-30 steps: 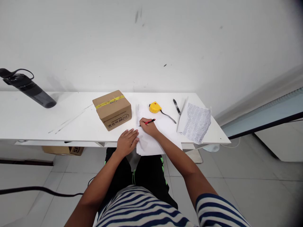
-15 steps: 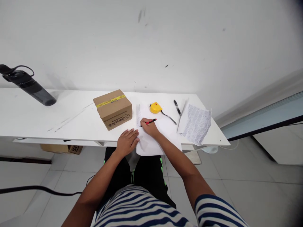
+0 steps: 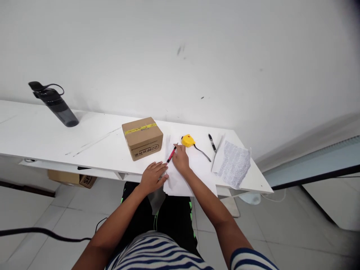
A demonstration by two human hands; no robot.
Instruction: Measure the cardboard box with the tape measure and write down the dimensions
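Observation:
My right hand [image 3: 180,159] is closed on a red and black pen [image 3: 171,153] over a stack of white paper [image 3: 194,178]. The pen slants, its lower black end close to my left fingertips. My left hand [image 3: 153,177] lies flat at the front edge of the white table, fingers spread, fingertips at the paper's left edge. Just beyond my right hand, a yellow tape measure [image 3: 188,140] with a black strap rests at the top of the paper. A taped brown cardboard box [image 3: 143,138] stands beyond my left hand.
On the right lie a black pen [image 3: 212,143] and a sheet covered in writing [image 3: 234,163]. A dark water bottle [image 3: 60,108] stands far left on the white table [image 3: 95,150]. The wall rises behind; another cardboard box [image 3: 67,177] sits below.
The pen in my right hand has swung round, from pointing up-right to slanting down-left. My left hand stays flat. The whole view has shifted, with the table things appearing lower and the bottle farther right.

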